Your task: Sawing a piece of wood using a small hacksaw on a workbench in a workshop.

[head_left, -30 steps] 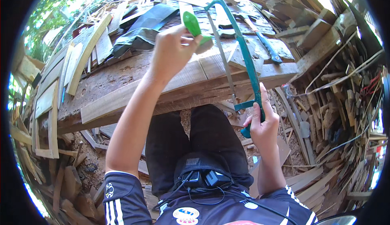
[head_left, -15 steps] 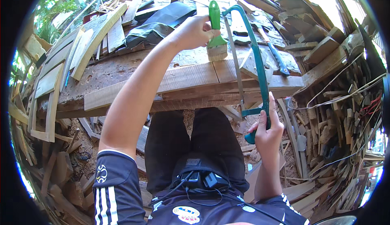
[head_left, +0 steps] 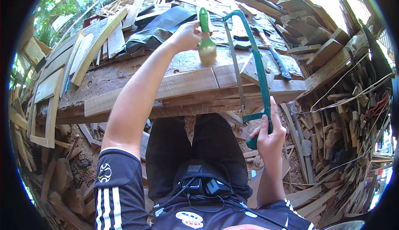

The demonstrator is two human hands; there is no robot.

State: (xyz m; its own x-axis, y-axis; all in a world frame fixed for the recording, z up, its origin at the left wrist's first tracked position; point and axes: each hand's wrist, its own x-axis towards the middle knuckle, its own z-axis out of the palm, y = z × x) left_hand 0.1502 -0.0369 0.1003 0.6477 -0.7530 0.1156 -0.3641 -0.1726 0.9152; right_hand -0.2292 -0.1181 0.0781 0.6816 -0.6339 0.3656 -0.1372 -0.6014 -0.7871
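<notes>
My left hand [head_left: 190,37] grips a green paintbrush [head_left: 204,28], its bristles slightly blurred just above the far edge of a long light board [head_left: 178,84] lying along the front of a rough wooden bench [head_left: 102,76]. A thin cross line marks the board below the brush. My right hand [head_left: 270,132] holds the handle of a teal bow saw [head_left: 258,60], index finger stretched along the frame, the blade standing right of the brush. An angled wood offcut [head_left: 249,73] lies under the saw, and a hammer-like tool with a dark handle [head_left: 282,68] rests farther right.
Dark sheets [head_left: 166,20] and scrap planks [head_left: 112,28] lie at the back of the bench. Stacked boards [head_left: 311,35] rise at the right, with loose cables [head_left: 353,93] hanging beside them. Scrap wood and sawdust [head_left: 89,134] cover the ground below. Foliage shows behind.
The green brush came down from a tilted position to upright above the board, then shifted a little left. The saw in my right hand stays held upright, slightly shifted in view.
</notes>
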